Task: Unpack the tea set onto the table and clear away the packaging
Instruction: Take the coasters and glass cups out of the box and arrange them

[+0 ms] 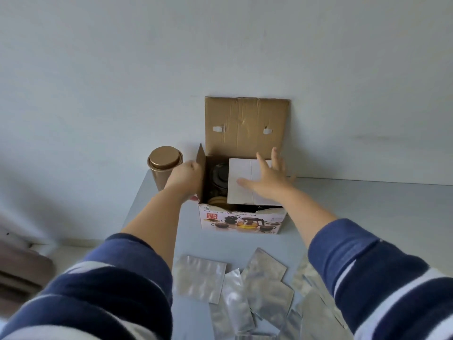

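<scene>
Reaching into the open cardboard tea-set box with the printed teapot picture on its front (242, 220), we have our left hand (184, 176) holding its left side flap, fingers wrapped out of sight behind the card. Our right hand (268, 179) lies flat with fingers spread on the white folded cardboard insert (242, 185) that covers the right part of the opening; it presses rather than grips.

The box stands at the far edge of the pale grey table (367, 217), its tall brown lid flap (246, 126) leaning on the wall, a gold-coloured cylindrical tin (164, 163) just beside its left.

Our worry is the glass underneath. If we push down on the insert, or drag it out at a tilt, we judge it could knock the dark glass pieces (219, 177) below. Pulling hard on the flap could also slide the whole box towards the table edge.

Much is hidden: the insert covers most of the contents, so we cannot tell how many pieces lie there. The round tan objects (218, 200) near the front are too small to name. Silver foil pouches (257, 285) scattered near us are partly cut off below.
</scene>
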Action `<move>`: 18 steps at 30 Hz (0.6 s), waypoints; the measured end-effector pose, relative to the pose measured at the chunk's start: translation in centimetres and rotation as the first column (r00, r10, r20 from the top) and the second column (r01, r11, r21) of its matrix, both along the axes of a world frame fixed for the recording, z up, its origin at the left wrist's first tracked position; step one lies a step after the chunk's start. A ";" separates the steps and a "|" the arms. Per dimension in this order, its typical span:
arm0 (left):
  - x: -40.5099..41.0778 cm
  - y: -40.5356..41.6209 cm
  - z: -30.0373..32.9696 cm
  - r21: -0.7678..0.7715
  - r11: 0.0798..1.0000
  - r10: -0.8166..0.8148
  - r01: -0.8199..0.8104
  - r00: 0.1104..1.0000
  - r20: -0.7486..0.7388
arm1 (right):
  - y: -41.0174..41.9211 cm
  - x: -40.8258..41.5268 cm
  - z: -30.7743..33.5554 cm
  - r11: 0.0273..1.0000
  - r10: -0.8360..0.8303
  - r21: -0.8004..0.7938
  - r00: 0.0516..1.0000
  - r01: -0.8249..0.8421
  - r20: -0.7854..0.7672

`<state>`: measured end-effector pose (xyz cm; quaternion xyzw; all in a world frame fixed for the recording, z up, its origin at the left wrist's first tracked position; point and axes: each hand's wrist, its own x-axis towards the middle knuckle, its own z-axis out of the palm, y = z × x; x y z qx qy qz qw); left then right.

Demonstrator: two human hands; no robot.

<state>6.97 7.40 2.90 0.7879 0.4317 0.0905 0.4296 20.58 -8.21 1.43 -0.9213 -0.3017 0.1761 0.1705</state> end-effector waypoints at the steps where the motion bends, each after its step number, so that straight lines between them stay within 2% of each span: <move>1: -0.5 0.3 -0.1 -0.016 0.999 0.037 -0.037 0.999 0.024 | -0.2 -0.9 -0.3 0.997 0.050 -0.060 0.999 -0.050 -0.005; 3: -1.4 0.6 -0.8 0.114 0.993 0.024 -0.022 1.000 -0.010 | -0.7 -2.2 -0.6 0.983 0.100 -0.153 0.995 -0.097 0.009; 5: -1.8 0.2 -2.1 0.294 0.954 -0.023 0.056 0.993 -0.115 | -1.3 -2.7 -0.7 0.979 0.116 -0.175 0.993 -0.110 0.027; 7: -2.1 -1.1 -3.6 0.296 0.953 -0.011 0.064 0.984 -0.176 | -2.0 -2.9 -0.7 0.974 0.171 -0.163 0.984 -0.160 0.051; 10: -1.9 -3.1 -5.2 0.243 0.970 0.043 -0.007 0.989 -0.140 | -3.3 -3.2 -0.6 0.976 0.165 0.104 0.960 -0.192 0.227; 12: -1.6 -3.9 -5.5 0.226 0.974 0.047 -0.021 0.992 -0.113 | -4.2 -3.7 -0.5 0.916 0.092 0.340 0.938 -0.211 0.335; 14: -1.4 -4.2 -5.7 0.210 0.976 0.078 -0.057 0.992 -0.095 | -4.9 -4.4 -0.5 0.798 -0.124 0.596 0.945 -0.086 0.303; 15: -1.3 -4.3 -5.7 0.211 0.975 0.092 -0.072 0.992 -0.087 | -5.2 -4.7 -0.4 0.699 -0.267 0.714 0.940 0.036 0.214; 17: -1.1 -4.7 -5.8 0.207 0.973 0.121 -0.104 0.990 -0.073 | -5.6 -4.7 -0.7 0.439 -0.496 0.842 0.866 0.314 -0.064; 18: -1.0 -4.8 -5.8 0.203 0.972 0.136 -0.121 0.989 -0.059 | -5.7 -4.4 -0.9 0.309 -0.545 0.835 0.804 0.456 -0.238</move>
